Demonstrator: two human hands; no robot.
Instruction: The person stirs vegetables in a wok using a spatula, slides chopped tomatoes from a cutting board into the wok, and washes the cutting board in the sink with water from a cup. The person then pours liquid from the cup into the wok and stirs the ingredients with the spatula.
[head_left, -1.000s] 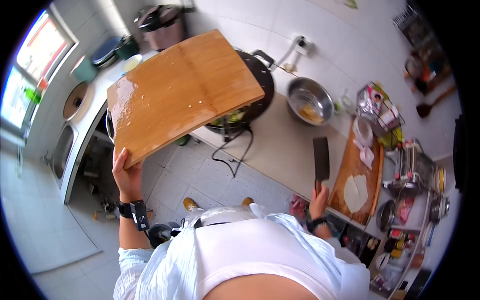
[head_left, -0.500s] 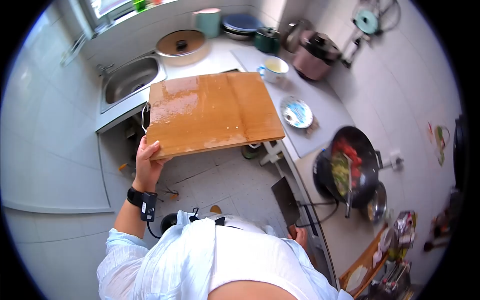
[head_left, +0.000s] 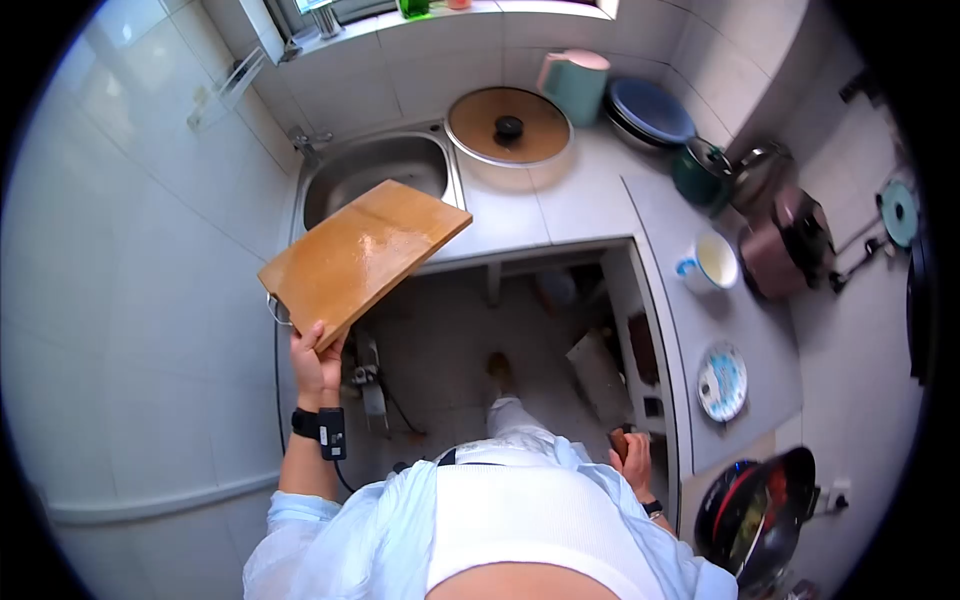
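My left hand [head_left: 318, 365] grips a wooden cutting board [head_left: 365, 255] at its near corner, beside the board's metal loop handle [head_left: 278, 310]. The board is tilted, its surface wet and shiny, and its far end overlaps the front of the steel sink [head_left: 400, 165] in view. My right hand [head_left: 633, 465], low by my side, is closed round the brown handle of a cleaver [head_left: 597, 375]. Its broad blade points forward and down, near the counter's inner edge.
On the back counter lies a glass lid [head_left: 485, 125], with a pitcher [head_left: 578, 88] behind it. Along the right counter are a cup [head_left: 712, 262], a small plate [head_left: 722, 382], a pink cooker [head_left: 785, 245] and a wok [head_left: 770, 520] holding food.
My view has turned left toward the sink. The cutting board has moved farther left and swung round, up to the sink's front. The cleaver stays in my right hand.
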